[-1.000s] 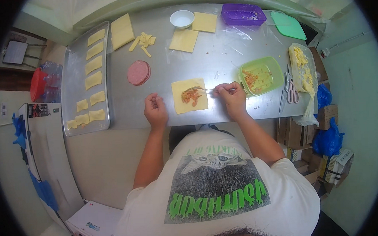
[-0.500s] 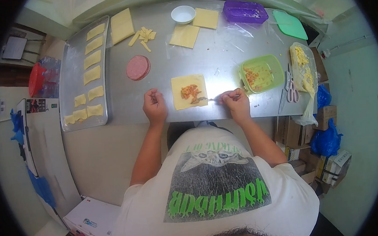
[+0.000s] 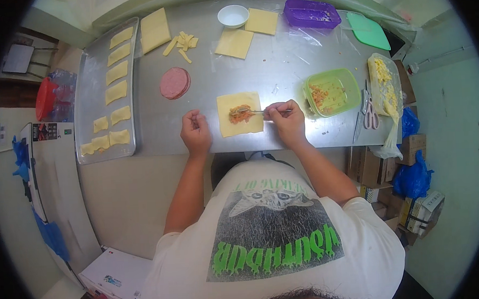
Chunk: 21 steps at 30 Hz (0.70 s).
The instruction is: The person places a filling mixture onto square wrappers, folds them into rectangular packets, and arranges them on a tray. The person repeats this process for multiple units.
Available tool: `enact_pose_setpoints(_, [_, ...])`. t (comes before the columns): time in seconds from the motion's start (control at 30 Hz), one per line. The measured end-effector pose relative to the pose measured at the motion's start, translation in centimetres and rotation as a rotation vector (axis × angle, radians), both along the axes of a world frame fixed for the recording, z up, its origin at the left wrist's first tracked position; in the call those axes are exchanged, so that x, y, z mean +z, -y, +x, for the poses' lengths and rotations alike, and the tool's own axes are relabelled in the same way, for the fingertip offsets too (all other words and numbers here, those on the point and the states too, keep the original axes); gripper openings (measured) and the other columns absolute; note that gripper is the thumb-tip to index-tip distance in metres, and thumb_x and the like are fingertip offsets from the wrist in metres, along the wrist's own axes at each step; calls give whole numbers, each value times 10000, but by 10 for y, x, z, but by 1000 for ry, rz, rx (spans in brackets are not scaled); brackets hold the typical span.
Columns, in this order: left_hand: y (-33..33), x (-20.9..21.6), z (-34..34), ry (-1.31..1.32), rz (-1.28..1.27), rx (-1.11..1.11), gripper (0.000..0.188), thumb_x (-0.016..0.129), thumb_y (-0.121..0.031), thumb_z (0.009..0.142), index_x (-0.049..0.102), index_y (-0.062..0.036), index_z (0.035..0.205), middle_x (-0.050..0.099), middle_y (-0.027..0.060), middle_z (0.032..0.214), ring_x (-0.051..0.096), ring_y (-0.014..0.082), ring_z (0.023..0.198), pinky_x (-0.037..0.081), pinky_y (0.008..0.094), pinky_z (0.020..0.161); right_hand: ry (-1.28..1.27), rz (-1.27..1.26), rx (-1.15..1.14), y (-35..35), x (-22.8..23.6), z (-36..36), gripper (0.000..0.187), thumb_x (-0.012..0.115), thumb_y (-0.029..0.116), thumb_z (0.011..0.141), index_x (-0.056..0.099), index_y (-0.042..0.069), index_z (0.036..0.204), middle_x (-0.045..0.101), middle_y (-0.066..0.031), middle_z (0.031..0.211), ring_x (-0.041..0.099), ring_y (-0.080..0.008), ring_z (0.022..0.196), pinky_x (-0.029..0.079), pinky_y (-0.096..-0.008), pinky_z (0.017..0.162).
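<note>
My right hand pinches the handle of a metal spoon. The spoon's bowl rests in a mound of orange, diced filling on a square pale-yellow dough sheet. That sheet lies flat on the steel table, between my two hands. My left hand rests on the tabletop left of the sheet, fingers curled in, with nothing seen in them. Right of my right hand stands a green plastic container with more of the same filling. A stack of round pink meat slices sits beyond my left hand.
A metal tray with several filled dough pieces lies at the left. Dough stacks, dough strips, a white bowl and a purple container stand along the back. Scissors and a tub of yellow bits are at right.
My right hand has moved a little left and away from me. The spoon has gone from the filling's near edge into its middle, and the mound looks more gathered. My left hand stays put.
</note>
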<state>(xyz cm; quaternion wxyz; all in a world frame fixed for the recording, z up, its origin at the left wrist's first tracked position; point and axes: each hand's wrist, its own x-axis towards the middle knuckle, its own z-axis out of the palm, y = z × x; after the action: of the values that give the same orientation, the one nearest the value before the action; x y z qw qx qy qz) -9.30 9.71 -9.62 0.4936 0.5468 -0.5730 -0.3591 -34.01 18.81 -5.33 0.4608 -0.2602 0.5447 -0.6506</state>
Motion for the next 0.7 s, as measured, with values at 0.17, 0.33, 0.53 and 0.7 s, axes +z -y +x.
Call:
enact_pose_setpoints(0.17, [1, -8, 4, -26, -20, -12, 155, 582, -48, 1012, 617, 30, 1142, 678, 51, 872, 637, 88, 757, 541, 254, 705, -51, -2, 11, -5, -3, -7, 201, 665, -21, 961, 468, 13, 978, 709, -187, 1041, 701, -196, 921, 609, -343, 868])
enact_pose_setpoints(0.33, [0, -6, 2, -44, -41, -4, 158, 588, -54, 1012, 618, 31, 1141, 678, 51, 871, 635, 91, 756, 539, 256, 705, 42, -131, -37, -11, 24, -5, 186, 642, -35, 978, 466, 23, 988, 704, -192, 1054, 693, -199, 953, 600, -339, 860])
enact_pose_setpoints(0.53, [1, -8, 3, -1, -26, -1, 166, 588, -61, 1011, 616, 33, 1144, 683, 54, 879, 641, 94, 753, 538, 252, 704, -229, -250, 49, -14, 5, -1, 177, 620, -21, 1007, 447, 10, 1030, 689, -206, 1081, 691, -209, 972, 611, -353, 874])
enact_pose_setpoints(0.7, [-1, -5, 2, -34, -32, 3, 169, 588, -61, 1011, 616, 33, 1148, 681, 53, 875, 638, 88, 741, 536, 249, 698, -120, -183, 11, -13, -6, 1, 168, 614, -14, 1014, 448, 6, 1029, 692, -205, 1064, 693, -206, 946, 614, -341, 857])
